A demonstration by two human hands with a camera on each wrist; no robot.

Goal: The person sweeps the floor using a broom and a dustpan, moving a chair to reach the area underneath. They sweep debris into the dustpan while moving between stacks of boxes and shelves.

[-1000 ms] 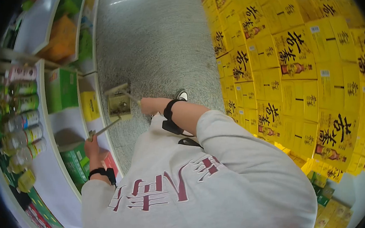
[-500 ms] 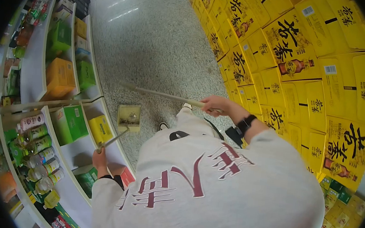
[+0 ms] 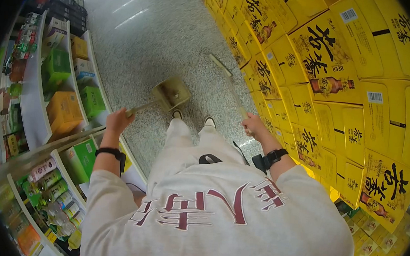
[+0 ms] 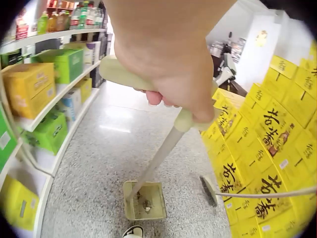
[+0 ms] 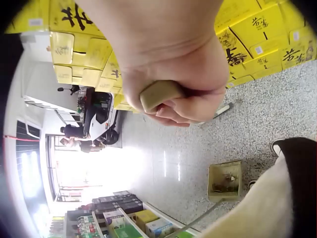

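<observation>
My left hand [image 3: 119,120] grips the pale handle of a long-handled dustpan [image 3: 171,93], whose pan is just ahead of my shoes. Dark debris [image 4: 147,204] lies inside the pan in the left wrist view. Out to the right, my right hand [image 3: 257,126] holds a broom [image 3: 237,94] by its stick, fingers curled round it. The broom head [image 4: 208,191] is beside the yellow boxes, with dark bristles along one side. In the right wrist view the handle's butt end [image 5: 161,95] pokes out of the fist.
Stacked yellow beer cartons [image 3: 326,85] form a wall on the right. Along the left run white shelves [image 3: 46,99] with drink bottles [image 3: 58,193] and green and orange boxes. Between them stretches a speckled floor [image 3: 149,40]. A parked scooter [image 5: 101,116] appears farther off.
My right hand has swung from across my body out to the right, taking the broom toward the cartons. My left hand has moved forward, and the dustpan now sits farther right, before my feet.
</observation>
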